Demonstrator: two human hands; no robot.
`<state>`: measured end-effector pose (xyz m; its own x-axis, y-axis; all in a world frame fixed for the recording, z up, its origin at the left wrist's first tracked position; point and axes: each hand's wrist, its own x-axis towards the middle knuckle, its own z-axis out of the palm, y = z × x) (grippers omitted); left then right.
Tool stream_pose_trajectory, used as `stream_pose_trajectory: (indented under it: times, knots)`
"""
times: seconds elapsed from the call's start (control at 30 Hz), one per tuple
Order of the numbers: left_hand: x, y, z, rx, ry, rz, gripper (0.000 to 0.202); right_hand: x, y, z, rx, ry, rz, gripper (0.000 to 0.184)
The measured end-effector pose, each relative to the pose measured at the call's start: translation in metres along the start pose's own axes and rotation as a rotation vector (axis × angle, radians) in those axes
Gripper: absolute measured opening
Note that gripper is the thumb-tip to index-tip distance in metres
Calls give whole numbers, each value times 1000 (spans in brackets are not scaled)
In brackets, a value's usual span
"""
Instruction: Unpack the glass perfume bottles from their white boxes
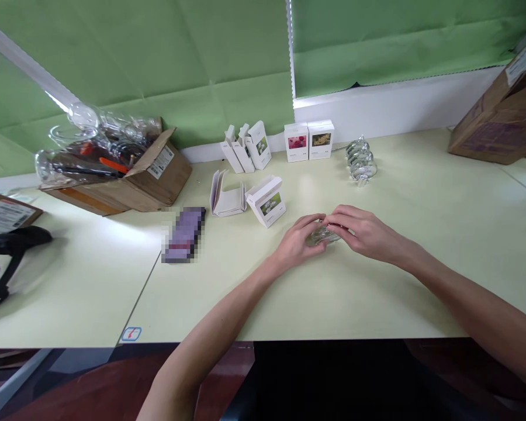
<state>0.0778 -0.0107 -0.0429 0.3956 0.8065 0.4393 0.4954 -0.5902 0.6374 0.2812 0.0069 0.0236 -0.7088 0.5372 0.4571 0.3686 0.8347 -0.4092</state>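
Note:
My left hand and my right hand meet over the middle of the pale table. Both are closed around a small clear glass object that rests on or just above the tabletop. Only a sliver of the glass shows between the fingers. Just left of my hands stands a small white box with a flower picture, tilted, beside an unfolded white carton.
Several small white boxes stand at the back, with two upright picture boxes and a cluster of clear glass pieces to their right. An open cardboard box with glassware sits back left, another cardboard box back right.

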Motion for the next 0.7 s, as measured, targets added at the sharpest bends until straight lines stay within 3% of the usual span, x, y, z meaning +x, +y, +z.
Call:
stream_pose_trajectory:
  times: [0.23, 0.47, 0.6, 0.7]
  knots:
    - [0, 1, 0, 25, -9, -17, 33, 0, -2, -2, -202, -67, -144, 29]
    - [1, 0, 0, 3, -26, -28, 32, 0, 1, -3, -19, -15, -67, 26]
    - [1, 0, 1, 6, -14, -22, 30, 0, -1, -8, -131, -48, -102, 27]
    - [0, 0, 2, 5, 21, -13, 27, 2, -5, -9, -272, -14, -31, 24]
